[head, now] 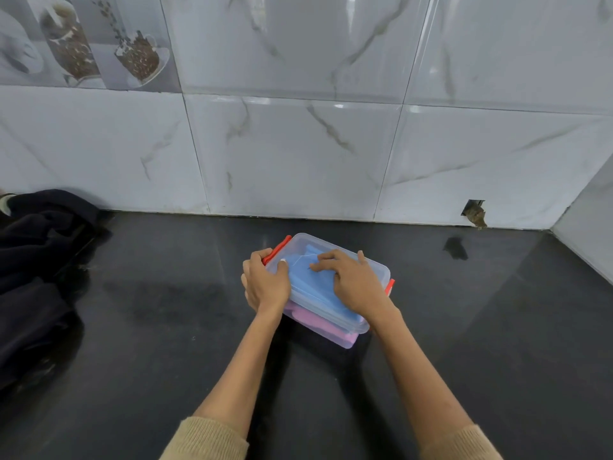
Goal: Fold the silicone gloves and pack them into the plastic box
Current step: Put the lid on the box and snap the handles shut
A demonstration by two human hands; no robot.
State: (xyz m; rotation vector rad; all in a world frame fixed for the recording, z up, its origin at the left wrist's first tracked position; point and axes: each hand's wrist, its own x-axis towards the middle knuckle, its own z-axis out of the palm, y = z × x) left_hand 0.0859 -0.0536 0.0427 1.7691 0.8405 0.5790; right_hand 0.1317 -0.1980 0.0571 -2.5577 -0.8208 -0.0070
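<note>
Clear plastic on glossy stone

Box (351, 330) — translucent, smooth plastic; counter (166, 327) polished black; tiles (298, 154) glossy marble-look; cloth (36, 260) — matt dark fabric.

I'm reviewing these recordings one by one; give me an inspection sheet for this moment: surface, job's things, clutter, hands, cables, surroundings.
Surface: dark glossy countertop, some smudges.
Job's things: clear plastic box with lid on; blue glove above pink glove inside; red latches at both ends.
Clutter: dark cloth heaped at left.
Hands: left hand grips the box's left end near the latch; right hand lies flat on the lid.
Cables: nothing seen.
Surroundings: marble-look wall tiles, a broken hole at the wall's base, a coffee-picture tile upper left.
</note>
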